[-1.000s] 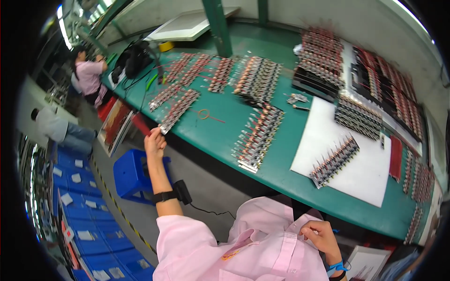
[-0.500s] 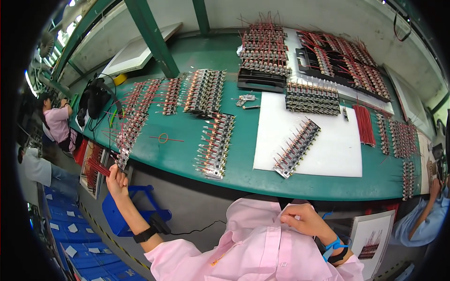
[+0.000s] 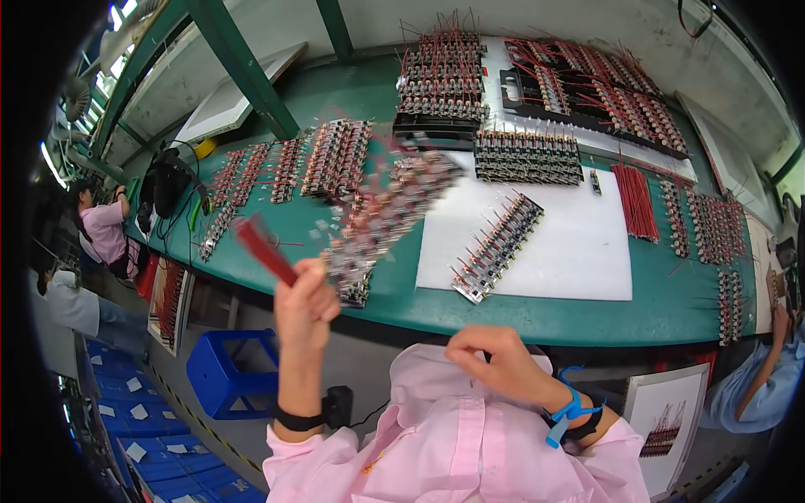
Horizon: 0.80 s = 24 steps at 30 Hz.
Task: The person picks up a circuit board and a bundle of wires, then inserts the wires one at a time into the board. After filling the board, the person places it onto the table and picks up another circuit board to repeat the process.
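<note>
My left hand (image 3: 304, 302) is closed around a bundle of red wires (image 3: 267, 251) and the near end of a strip of circuit boards (image 3: 394, 214) with red wires. Motion blurs both; the strip hangs slantwise over the green table and hides part of another board strip (image 3: 355, 291) lying there. My right hand (image 3: 499, 356) is in front of my body, off the table edge, its fingers curled and nothing visible in them. A further board strip (image 3: 501, 245) lies slantwise on the white foam sheet (image 3: 587, 268), beyond the right hand.
Stacked board strips (image 3: 528, 157) stand at the foam's back edge, a red wire bundle (image 3: 635, 201) right of it. More strips fill the far racks (image 3: 595, 88) and the table's left (image 3: 335, 159). A blue stool (image 3: 231, 373) stands below; co-workers are at both sides.
My left hand has swung rightward from the table's left edge, bringing the red wires and a board strip along. My right hand has shifted slightly left and up. The view has turned a little.
</note>
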Tool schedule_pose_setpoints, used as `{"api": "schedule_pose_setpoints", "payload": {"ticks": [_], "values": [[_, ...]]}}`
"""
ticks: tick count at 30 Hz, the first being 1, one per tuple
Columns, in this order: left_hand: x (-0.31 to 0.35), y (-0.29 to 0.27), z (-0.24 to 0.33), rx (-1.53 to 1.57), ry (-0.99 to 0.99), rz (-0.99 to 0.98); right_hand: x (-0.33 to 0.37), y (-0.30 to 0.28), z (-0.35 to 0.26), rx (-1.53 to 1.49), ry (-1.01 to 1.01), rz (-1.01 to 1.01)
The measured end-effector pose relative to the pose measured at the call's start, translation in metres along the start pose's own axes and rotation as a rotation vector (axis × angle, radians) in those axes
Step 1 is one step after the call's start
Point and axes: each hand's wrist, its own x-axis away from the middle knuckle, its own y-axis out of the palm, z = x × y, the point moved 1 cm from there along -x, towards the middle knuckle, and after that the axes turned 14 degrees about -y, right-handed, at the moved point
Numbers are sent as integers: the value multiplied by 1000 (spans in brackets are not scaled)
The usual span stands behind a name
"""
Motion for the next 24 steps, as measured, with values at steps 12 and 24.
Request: {"api": "schedule_pose_setpoints", "payload": {"ticks": [12,24], "values": [[5,122,-86,-2,-199,-300,7,-19,18,-541,-36,771],[9,164,-130,63,-250,-430,18,-32,29,-602,-214,1157]]}}
